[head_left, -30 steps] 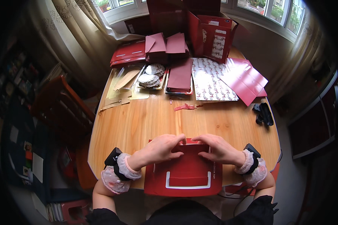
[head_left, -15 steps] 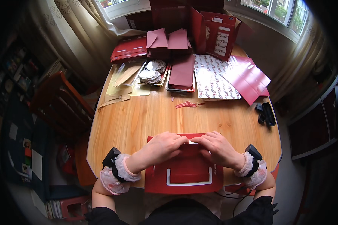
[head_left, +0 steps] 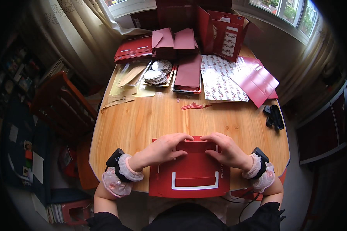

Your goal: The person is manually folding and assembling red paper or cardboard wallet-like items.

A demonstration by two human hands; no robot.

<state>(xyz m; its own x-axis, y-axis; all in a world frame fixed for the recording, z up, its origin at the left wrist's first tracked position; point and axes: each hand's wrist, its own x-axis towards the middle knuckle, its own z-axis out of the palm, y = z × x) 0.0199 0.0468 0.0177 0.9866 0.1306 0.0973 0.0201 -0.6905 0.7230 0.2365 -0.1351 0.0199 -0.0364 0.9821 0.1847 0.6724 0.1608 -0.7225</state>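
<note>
A red card folder (head_left: 192, 169) lies flat at the near edge of the wooden table, partly over the edge. A flap with a white U-shaped border (head_left: 194, 187) shows on its near half. My left hand (head_left: 167, 148) rests at the folder's far left part, fingers curved with fingertips at the far edge, thumb apart from them. Opposite it, my right hand (head_left: 225, 149) has the same shape at the far right part, thumb and fingers apart. Nothing is visibly gripped between the fingers of either hand. My palms hide parts of the folder's sides.
Across the table's back stand red card stacks (head_left: 134, 48), pink envelopes (head_left: 184, 38), a tray of dark red cards (head_left: 188, 73), white round tags (head_left: 158, 73), a patterned sheet (head_left: 223, 81) and an upright red folder (head_left: 229, 34). Black straps (head_left: 273, 116) lie right; small red strips (head_left: 192, 106) lie mid-table.
My hands have moved apart from the middle of the folder's far edge, where their fingertips met over a small white bit. That white bit no longer shows, and the thumbs have spread from the fingers.
</note>
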